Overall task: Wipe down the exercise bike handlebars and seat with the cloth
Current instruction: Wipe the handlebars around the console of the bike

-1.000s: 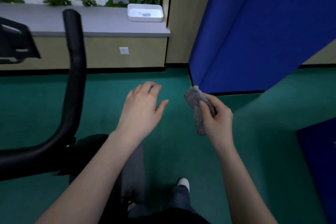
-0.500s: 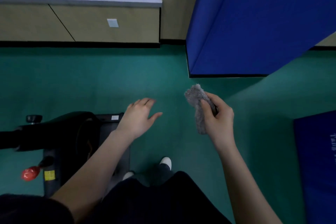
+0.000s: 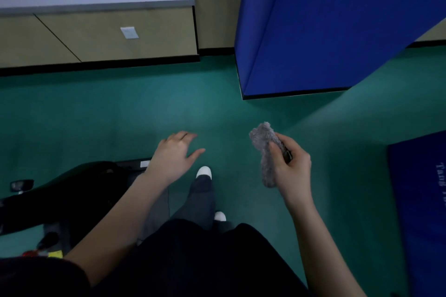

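Main risk from here, imo: cloth [image 3: 265,152] is bunched into a tight wad in my right hand [image 3: 290,169], so if I wipe w/ it like this only a small patch touches and I'd smear rather than clean. It also hangs loose below my fist, so it could slip out or drag on the floor [image 3: 120,116]. Second risk: the bike [image 3: 72,190] is low at my near left, mostly dark, and handlebars aren't in view, so I could reach blind and bump it.

Right grip: fingers curled closed round the cloth, thumb pressing on it, wrist up, forearm angled fwd, held in the air over the floor, well apart from the bike.

Left hand [image 3: 175,155]: open, palm down, fingers spread, nothing in it, hovering just right of the bike's dark part, not touching as far as I can tell.
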`<action>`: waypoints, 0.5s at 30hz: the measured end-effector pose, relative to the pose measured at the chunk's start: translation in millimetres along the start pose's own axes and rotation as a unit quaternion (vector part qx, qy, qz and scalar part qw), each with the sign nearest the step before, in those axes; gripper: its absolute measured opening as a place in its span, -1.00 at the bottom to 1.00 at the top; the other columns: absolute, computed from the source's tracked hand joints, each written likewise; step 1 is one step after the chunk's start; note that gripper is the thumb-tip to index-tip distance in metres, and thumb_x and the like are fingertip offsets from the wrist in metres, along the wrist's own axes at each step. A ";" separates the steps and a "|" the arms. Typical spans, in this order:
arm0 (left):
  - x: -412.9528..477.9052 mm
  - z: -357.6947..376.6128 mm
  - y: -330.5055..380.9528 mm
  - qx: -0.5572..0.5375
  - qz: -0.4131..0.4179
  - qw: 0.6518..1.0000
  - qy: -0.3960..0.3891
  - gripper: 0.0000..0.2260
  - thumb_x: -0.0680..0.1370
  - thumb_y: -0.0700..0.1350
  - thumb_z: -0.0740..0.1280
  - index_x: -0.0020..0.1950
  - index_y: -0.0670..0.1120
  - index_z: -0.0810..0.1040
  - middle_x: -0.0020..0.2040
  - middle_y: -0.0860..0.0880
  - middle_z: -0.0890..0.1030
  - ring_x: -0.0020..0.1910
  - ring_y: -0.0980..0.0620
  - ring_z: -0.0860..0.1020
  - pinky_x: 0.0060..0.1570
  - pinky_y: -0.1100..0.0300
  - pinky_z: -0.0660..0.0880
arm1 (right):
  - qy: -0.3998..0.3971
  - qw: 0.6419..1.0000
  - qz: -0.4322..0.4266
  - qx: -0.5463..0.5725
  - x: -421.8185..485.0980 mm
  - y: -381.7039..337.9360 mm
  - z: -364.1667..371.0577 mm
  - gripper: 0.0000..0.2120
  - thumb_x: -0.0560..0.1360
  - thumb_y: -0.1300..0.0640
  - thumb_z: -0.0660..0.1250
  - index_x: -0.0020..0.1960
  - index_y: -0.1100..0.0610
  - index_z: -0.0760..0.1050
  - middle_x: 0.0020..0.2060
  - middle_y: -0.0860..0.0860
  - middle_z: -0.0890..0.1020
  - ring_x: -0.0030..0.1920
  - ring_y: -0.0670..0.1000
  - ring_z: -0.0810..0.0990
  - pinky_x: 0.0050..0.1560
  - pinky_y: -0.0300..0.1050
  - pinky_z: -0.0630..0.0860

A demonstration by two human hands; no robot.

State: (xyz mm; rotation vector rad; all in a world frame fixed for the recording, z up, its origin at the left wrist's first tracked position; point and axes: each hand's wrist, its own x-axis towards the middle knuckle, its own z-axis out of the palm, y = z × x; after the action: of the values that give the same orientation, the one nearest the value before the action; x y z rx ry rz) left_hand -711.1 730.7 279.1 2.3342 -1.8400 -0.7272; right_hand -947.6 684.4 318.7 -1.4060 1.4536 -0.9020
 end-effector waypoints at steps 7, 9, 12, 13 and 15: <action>82.5 -25.5 -28.2 -0.011 0.000 1.000 0.011 -0.55 0.59 0.12 0.21 0.39 -0.10 0.40 0.35 -0.05 0.46 0.37 -0.04 0.35 0.33 0.06 0.24 | -0.011 0.998 -0.033 -0.055 87.5 -28.5 45.3 -0.79 0.52 0.29 0.32 0.05 0.02 0.58 -0.10 -0.13 0.62 -0.05 -0.23 0.58 -0.01 -0.46 0.43; 105.1 -40.9 -39.5 -0.026 -0.006 0.999 0.026 -0.56 0.59 0.11 0.22 0.38 -0.10 0.41 0.34 -0.05 0.46 0.36 -0.05 0.35 0.32 0.05 0.26 | -0.029 0.995 -0.050 -0.076 114.0 -40.9 62.4 -0.81 0.52 0.28 0.32 0.07 0.08 0.60 -0.11 -0.19 0.60 -0.07 -0.32 0.55 -0.05 -0.52 0.39; 134.0 -63.3 -57.7 -0.041 -0.019 0.998 0.050 -0.56 0.59 0.10 0.23 0.38 -0.11 0.41 0.34 -0.06 0.47 0.35 -0.05 0.36 0.33 0.05 0.27 | -0.054 0.990 -0.085 -0.098 151.7 -61.4 89.7 -0.81 0.52 0.26 0.32 0.10 0.13 0.61 -0.10 -0.16 0.60 -0.09 -0.28 0.55 -0.05 -0.51 0.39; 142.0 -69.8 -63.5 -0.044 -0.026 0.997 0.054 -0.56 0.59 0.09 0.24 0.39 -0.11 0.41 0.34 -0.06 0.46 0.35 -0.05 0.36 0.33 0.05 0.27 | -0.065 0.989 -0.092 -0.096 162.8 -67.2 98.7 -0.81 0.53 0.26 0.32 0.11 0.13 0.60 -0.09 -0.13 0.61 -0.09 -0.27 0.55 -0.06 -0.51 0.39; 154.8 -82.0 -74.1 -0.051 -0.046 0.996 0.061 -0.56 0.58 0.08 0.25 0.39 -0.12 0.40 0.34 -0.07 0.47 0.35 -0.06 0.36 0.33 0.04 0.28 | -0.086 0.989 -0.093 -0.079 181.7 -77.8 115.1 -0.82 0.53 0.25 0.32 0.11 0.13 0.60 -0.10 -0.12 0.62 -0.08 -0.28 0.56 -0.08 -0.49 0.42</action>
State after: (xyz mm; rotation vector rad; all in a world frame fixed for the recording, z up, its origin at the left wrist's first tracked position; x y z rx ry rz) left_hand -585.4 588.0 277.5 2.3547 -1.6170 -0.6560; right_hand -804.8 506.2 332.8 -1.7162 1.3012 -0.7717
